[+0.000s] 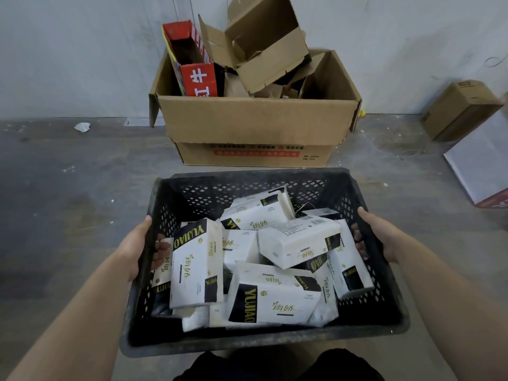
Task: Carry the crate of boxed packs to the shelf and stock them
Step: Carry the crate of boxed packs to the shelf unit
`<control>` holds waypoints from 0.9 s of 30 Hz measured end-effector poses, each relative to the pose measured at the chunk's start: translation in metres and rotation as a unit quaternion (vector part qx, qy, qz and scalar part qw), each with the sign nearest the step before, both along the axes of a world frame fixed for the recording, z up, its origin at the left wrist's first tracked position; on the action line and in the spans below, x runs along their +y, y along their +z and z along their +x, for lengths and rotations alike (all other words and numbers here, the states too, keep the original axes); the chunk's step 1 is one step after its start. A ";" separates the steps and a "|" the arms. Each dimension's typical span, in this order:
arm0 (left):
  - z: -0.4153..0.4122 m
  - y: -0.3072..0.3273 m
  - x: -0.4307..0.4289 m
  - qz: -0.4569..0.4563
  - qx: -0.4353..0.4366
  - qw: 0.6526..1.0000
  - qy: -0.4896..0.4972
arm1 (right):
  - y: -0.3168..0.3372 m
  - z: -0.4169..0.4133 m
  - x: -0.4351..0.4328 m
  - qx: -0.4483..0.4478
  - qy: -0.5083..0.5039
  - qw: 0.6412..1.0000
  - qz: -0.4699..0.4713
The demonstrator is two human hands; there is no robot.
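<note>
Fingers (162, 248) of both hands curl over the side rims of a black latticed plastic crate (247, 343), clamped on it.
Left hand (134, 251) and right hand (382, 235) hold it at the waist; white-and-black boxed packs (275, 301) lie jumbled inside. Carrying looks barely begun: no shelf in sight, nothing stocked. Open top faces up; long axis seemingly runs hand to hand.

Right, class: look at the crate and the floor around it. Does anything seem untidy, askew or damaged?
The packs lie jumbled in the black crate, tilted and overlapping. Behind it, the open carton is stuffed with torn cardboard, and a crumpled paper scrap lies on the floor.
</note>
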State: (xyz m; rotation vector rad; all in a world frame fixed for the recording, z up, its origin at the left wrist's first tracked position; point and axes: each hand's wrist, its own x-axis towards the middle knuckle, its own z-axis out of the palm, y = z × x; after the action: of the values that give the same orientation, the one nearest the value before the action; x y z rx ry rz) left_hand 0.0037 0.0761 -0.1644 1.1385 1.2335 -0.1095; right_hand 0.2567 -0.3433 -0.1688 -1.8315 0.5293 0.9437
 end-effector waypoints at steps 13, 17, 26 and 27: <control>0.003 -0.003 0.008 -0.034 0.031 0.998 -0.030 | -0.007 0.007 -0.002 0.039 -0.014 0.998 0.039; 0.005 -0.001 0.008 -0.028 0.028 0.999 -0.035 | -0.008 0.008 -0.002 0.040 -0.024 0.997 0.070; 0.005 -0.008 0.006 -0.015 0.020 1.000 -0.016 | -0.003 0.010 -0.003 0.060 -0.026 0.994 0.083; 0.005 -0.009 0.005 -0.012 0.020 1.000 -0.013 | -0.003 0.010 -0.003 0.061 -0.027 0.994 0.084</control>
State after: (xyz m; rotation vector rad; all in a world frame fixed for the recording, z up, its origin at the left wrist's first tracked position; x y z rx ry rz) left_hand 0.0085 0.0815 -0.1732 1.1373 1.2489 -0.1665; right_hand 0.2664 -0.3461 -0.1716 -1.6088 0.5545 1.0359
